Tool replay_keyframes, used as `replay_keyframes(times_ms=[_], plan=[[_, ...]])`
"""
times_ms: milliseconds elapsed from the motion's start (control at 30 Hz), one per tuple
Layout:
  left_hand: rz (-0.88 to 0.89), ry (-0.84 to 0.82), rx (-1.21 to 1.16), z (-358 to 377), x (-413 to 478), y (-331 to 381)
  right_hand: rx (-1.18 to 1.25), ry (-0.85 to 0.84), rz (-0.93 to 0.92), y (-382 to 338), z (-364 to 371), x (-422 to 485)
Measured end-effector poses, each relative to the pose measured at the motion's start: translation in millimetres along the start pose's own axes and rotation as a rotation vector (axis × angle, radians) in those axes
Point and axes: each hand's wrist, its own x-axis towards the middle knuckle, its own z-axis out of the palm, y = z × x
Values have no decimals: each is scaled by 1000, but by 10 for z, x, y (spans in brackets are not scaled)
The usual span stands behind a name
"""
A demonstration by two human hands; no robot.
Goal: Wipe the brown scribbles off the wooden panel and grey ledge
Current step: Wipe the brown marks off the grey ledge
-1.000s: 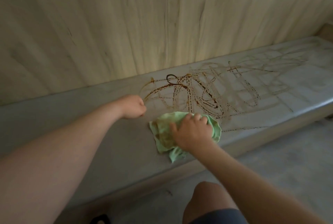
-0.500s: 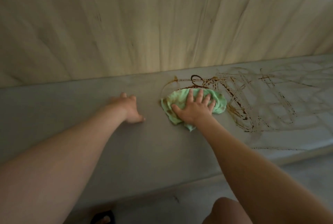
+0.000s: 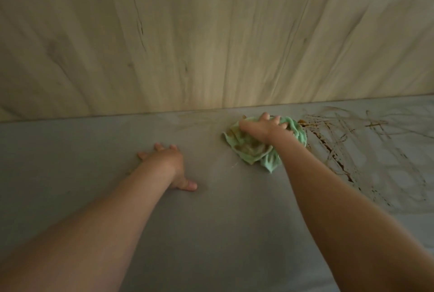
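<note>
1. Brown scribbles [image 3: 338, 150]: a tangle of lines on the grey ledge [image 3: 234, 221]. They are dark and thick beside the cloth and fainter toward 3 o'clock. Judged mostly unwiped.
2. Green cloth [image 3: 252, 149]: bunched and brown-stained, lying on the ledge close to the join with the panel. Its 3 o'clock edge touches the darkest lines.
3. Right hand [image 3: 264, 127]: flat on the cloth, fingers spread and pressing, gripping nothing.
4. Left hand [image 3: 165, 162]: at 8 o'clock of the cloth and apart from it, palm down with fingers spread on bare ledge, likely as a brace.
5. Wooden panel [image 3: 211, 33]: upright at 12 o'clock. No brown marks show on the part in view.

Handling note: sweep toward 3 o'clock in firm, overlapping strokes. Refold to a clean face first, since the soiled one would likely smear. Go over the faint haze at 10 o'clock of the cloth, along the join.
</note>
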Motion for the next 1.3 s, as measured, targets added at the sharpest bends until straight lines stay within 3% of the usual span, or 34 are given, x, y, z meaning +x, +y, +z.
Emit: replay_keyframes(times_ms=[167, 233, 433, 500, 733, 833, 900, 967, 1067, 1167, 1300], plan=[[-17, -11, -9, 31, 55, 9, 49, 316, 58, -323, 453, 205], [-38, -16, -27, 40, 67, 11, 32, 357, -1, -439, 548, 221], [-16, -13, 23, -75, -104, 49, -228, 234, -681, -701, 914, -263], [-18, -13, 28, -44, -49, 26, -243, 214, -823, -526, 913, -372], [75, -84, 225, -352, -63, 191, -252, 260, -407, 379, 180, 255], [181, 137, 164, -544, -133, 631, -234, 293, -263, 873, -93, 509], [348, 228, 130, -561, -168, 1050, -211, 310, -158, 1209, -261, 634], [493, 193, 111, -491, -214, 1447, -177, 336, -53, 1556, -398, 711], [488, 87, 145, -312, -231, 1856, -130, 329, 72, 1955, -514, 670], [413, 25, 123, -179, -136, 1964, -131, 324, 46, 1945, -472, 575], [419, 25, 152, -151, -72, 1977, -217, 272, -253, 1677, -103, 151]])
